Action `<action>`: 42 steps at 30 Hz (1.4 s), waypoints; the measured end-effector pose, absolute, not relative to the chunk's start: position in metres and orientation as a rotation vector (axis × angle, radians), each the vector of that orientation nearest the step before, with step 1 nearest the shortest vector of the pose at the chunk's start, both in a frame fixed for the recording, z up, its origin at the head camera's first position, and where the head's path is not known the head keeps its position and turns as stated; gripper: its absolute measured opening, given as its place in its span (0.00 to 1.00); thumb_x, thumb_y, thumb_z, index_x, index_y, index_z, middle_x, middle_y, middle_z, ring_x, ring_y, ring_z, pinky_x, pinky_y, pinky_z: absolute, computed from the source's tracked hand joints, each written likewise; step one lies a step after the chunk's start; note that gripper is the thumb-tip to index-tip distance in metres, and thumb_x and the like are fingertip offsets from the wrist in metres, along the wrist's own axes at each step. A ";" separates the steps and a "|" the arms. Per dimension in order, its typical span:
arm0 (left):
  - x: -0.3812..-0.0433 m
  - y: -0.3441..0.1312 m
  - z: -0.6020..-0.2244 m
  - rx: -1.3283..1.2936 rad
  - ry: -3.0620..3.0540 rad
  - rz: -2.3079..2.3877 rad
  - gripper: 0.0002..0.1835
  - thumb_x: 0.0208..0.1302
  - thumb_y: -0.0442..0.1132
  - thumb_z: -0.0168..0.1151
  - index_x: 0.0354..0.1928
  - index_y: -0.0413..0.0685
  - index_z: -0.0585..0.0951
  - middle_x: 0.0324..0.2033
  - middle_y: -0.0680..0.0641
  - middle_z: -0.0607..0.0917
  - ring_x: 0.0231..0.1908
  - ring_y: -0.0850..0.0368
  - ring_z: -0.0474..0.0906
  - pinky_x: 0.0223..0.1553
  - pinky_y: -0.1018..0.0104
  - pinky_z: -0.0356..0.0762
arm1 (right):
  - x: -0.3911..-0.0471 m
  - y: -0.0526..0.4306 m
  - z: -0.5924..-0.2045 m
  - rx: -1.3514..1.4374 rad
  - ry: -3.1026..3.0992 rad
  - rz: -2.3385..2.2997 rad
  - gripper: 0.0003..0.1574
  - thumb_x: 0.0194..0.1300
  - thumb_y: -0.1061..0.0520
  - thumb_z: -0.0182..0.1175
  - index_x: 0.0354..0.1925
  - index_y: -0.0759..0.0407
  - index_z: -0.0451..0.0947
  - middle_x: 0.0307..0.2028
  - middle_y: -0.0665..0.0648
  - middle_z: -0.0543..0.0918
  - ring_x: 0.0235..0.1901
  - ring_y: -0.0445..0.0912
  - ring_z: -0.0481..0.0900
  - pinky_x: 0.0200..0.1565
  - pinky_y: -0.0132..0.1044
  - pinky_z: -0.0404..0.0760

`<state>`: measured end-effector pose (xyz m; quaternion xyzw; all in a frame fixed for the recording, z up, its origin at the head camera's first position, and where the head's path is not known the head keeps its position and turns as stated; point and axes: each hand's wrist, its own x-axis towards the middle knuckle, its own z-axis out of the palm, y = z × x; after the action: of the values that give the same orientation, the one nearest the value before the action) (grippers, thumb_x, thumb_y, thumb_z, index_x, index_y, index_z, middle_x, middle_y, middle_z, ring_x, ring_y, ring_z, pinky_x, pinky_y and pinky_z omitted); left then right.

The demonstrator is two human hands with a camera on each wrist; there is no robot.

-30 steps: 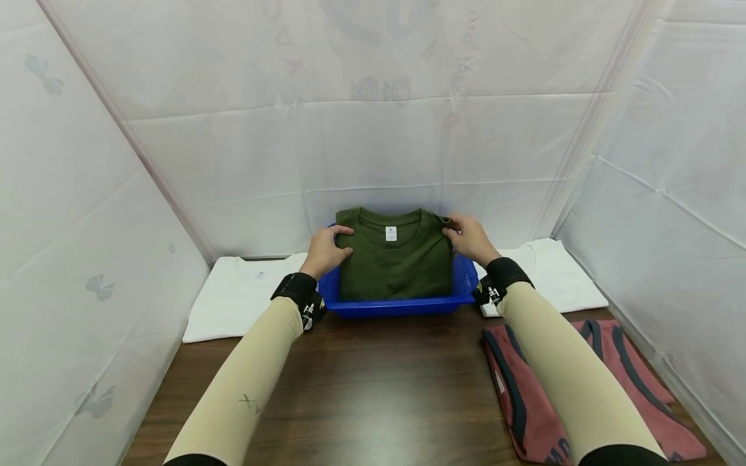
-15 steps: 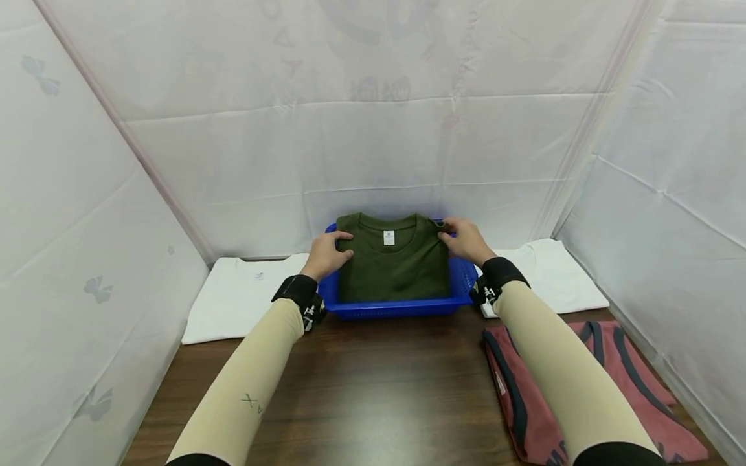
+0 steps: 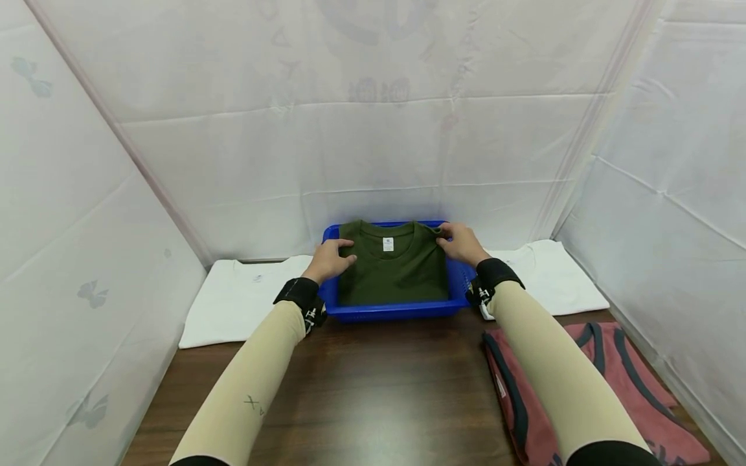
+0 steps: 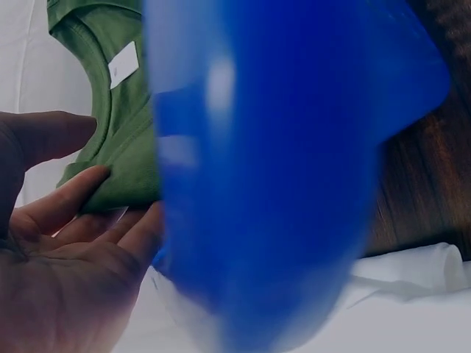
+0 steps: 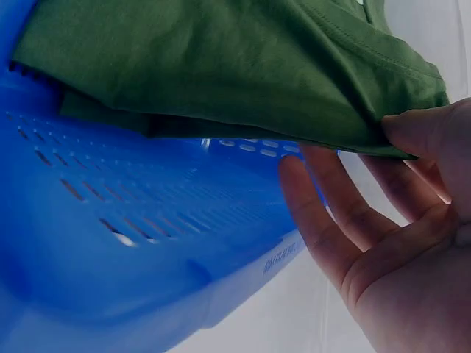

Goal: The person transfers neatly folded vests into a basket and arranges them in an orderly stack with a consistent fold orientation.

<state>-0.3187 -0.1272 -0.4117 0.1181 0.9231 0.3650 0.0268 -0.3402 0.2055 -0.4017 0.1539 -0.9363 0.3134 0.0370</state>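
Note:
A folded dark green T-shirt (image 3: 396, 275), its collar and white label facing up, lies within a blue plastic basket (image 3: 393, 312). At its left edge my left hand (image 3: 327, 262) holds the cloth, thumb and index finger on the upper side; in the left wrist view other fingers reach under the shirt (image 4: 129, 176). My right hand (image 3: 464, 244) pinches the right shoulder corner. The right wrist view shows the thumb on top of that corner and fingers (image 5: 353, 209) below, beside the slotted basket wall (image 5: 184, 213). Blurred blue plastic hides much of the left wrist view.
Folded white shirts lie on both sides of the basket, one at left (image 3: 233, 304) and one at right (image 3: 548, 278). A folded red garment with dark trim (image 3: 618, 375) lies front right on the brown wooden table (image 3: 373, 388). White sheeting (image 3: 373, 149) stands behind.
Both hands have come down slightly with the green T-shirt, which sits lower in the basket. The basket's back rim now shows behind the collar. The right hand has shifted a little left.

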 end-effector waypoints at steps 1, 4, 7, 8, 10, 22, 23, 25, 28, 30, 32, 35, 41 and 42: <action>-0.318 -0.127 -0.412 0.363 2.848 1.119 0.25 0.73 0.39 0.61 0.69 0.38 0.76 0.70 0.33 0.72 0.65 0.33 0.71 0.64 0.45 0.72 | -0.340 0.205 -0.401 0.469 -2.886 0.962 0.19 0.75 0.64 0.56 0.59 0.71 0.78 0.54 0.74 0.83 0.50 0.64 0.83 0.50 0.54 0.82; -0.318 -0.127 -0.412 0.348 2.831 1.116 0.25 0.73 0.39 0.61 0.69 0.39 0.75 0.70 0.34 0.71 0.60 0.34 0.75 0.61 0.47 0.73 | -0.339 0.204 -0.400 0.465 -2.906 0.942 0.19 0.75 0.63 0.55 0.59 0.71 0.78 0.55 0.74 0.82 0.56 0.66 0.80 0.55 0.56 0.78; -0.320 -0.127 -0.411 0.351 2.832 1.103 0.26 0.73 0.40 0.61 0.69 0.40 0.75 0.70 0.34 0.72 0.64 0.35 0.72 0.62 0.47 0.73 | -0.338 0.203 -0.399 0.438 -2.932 0.935 0.20 0.76 0.63 0.54 0.61 0.71 0.76 0.56 0.74 0.81 0.57 0.66 0.78 0.55 0.56 0.78; -0.320 -0.126 -0.411 0.358 2.836 1.092 0.26 0.73 0.40 0.61 0.69 0.40 0.75 0.70 0.34 0.72 0.65 0.35 0.72 0.64 0.46 0.72 | -0.338 0.203 -0.398 0.428 -2.944 0.931 0.21 0.76 0.63 0.54 0.63 0.71 0.75 0.57 0.74 0.81 0.58 0.66 0.78 0.54 0.56 0.78; -0.320 -0.126 -0.411 0.362 2.838 1.077 0.26 0.73 0.40 0.62 0.69 0.40 0.76 0.70 0.34 0.72 0.69 0.34 0.68 0.66 0.44 0.70 | -0.337 0.202 -0.397 0.412 -2.969 0.933 0.23 0.77 0.63 0.53 0.65 0.72 0.73 0.59 0.75 0.79 0.57 0.66 0.78 0.51 0.55 0.79; -0.313 -0.123 -0.410 0.374 2.817 1.069 0.27 0.75 0.40 0.60 0.71 0.37 0.73 0.71 0.33 0.70 0.71 0.32 0.63 0.68 0.41 0.67 | -0.331 0.202 -0.396 0.399 -3.027 0.956 0.26 0.78 0.63 0.51 0.70 0.72 0.68 0.62 0.75 0.76 0.46 0.62 0.83 0.38 0.45 0.81; -0.312 -0.123 -0.410 0.371 2.812 1.072 0.27 0.75 0.40 0.60 0.71 0.37 0.72 0.71 0.33 0.70 0.71 0.33 0.64 0.68 0.41 0.67 | -0.331 0.202 -0.396 0.401 -3.029 0.953 0.27 0.79 0.63 0.51 0.70 0.72 0.68 0.62 0.75 0.76 0.45 0.61 0.83 0.38 0.45 0.80; -0.312 -0.123 -0.410 0.368 2.807 1.074 0.27 0.75 0.40 0.59 0.72 0.37 0.72 0.71 0.33 0.70 0.70 0.33 0.64 0.68 0.41 0.67 | -0.332 0.203 -0.397 0.410 -3.034 0.948 0.27 0.79 0.63 0.50 0.70 0.72 0.68 0.63 0.76 0.76 0.44 0.61 0.83 0.38 0.45 0.80; -0.313 -0.123 -0.410 0.371 2.807 1.076 0.27 0.75 0.40 0.59 0.72 0.36 0.72 0.68 0.32 0.74 0.66 0.34 0.71 0.65 0.42 0.71 | -0.333 0.204 -0.398 0.429 -3.039 0.934 0.25 0.79 0.62 0.49 0.69 0.72 0.69 0.62 0.75 0.77 0.41 0.59 0.84 0.38 0.45 0.81; -0.313 -0.124 -0.411 0.378 2.813 1.068 0.28 0.75 0.41 0.59 0.72 0.36 0.72 0.65 0.32 0.76 0.63 0.35 0.74 0.62 0.44 0.74 | -0.334 0.204 -0.399 0.446 -3.040 0.922 0.24 0.80 0.63 0.48 0.67 0.72 0.72 0.60 0.75 0.78 0.37 0.58 0.84 0.37 0.44 0.81; -0.313 -0.124 -0.411 0.381 2.815 1.069 0.28 0.75 0.41 0.59 0.72 0.35 0.71 0.63 0.32 0.79 0.61 0.37 0.77 0.60 0.45 0.76 | -0.335 0.204 -0.399 0.449 -3.043 0.922 0.23 0.80 0.63 0.47 0.66 0.71 0.74 0.59 0.73 0.80 0.37 0.57 0.84 0.36 0.43 0.82; -0.313 -0.125 -0.412 0.379 2.808 1.079 0.28 0.75 0.41 0.59 0.72 0.34 0.71 0.63 0.32 0.79 0.62 0.37 0.76 0.60 0.46 0.77 | -0.334 0.205 -0.400 0.436 -3.051 0.936 0.22 0.80 0.63 0.46 0.64 0.69 0.76 0.57 0.71 0.82 0.38 0.56 0.85 0.34 0.40 0.81; -0.313 -0.125 -0.413 0.347 2.805 1.108 0.29 0.75 0.41 0.58 0.72 0.34 0.70 0.64 0.31 0.78 0.64 0.37 0.74 0.63 0.46 0.75 | -0.333 0.208 -0.400 0.427 -3.055 0.955 0.22 0.80 0.63 0.46 0.65 0.70 0.75 0.56 0.70 0.83 0.37 0.54 0.83 0.36 0.41 0.81; -0.314 -0.126 -0.413 0.341 2.810 1.107 0.29 0.75 0.41 0.58 0.72 0.34 0.70 0.64 0.31 0.78 0.65 0.37 0.74 0.63 0.45 0.74 | -0.333 0.209 -0.400 0.429 -3.054 0.953 0.22 0.80 0.63 0.46 0.65 0.70 0.75 0.57 0.71 0.82 0.37 0.54 0.83 0.37 0.43 0.81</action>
<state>-0.3135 -0.1258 -0.4130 0.1122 0.9233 0.3639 0.0511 -0.3329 0.2090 -0.3999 0.1327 -0.9453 0.2949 -0.0429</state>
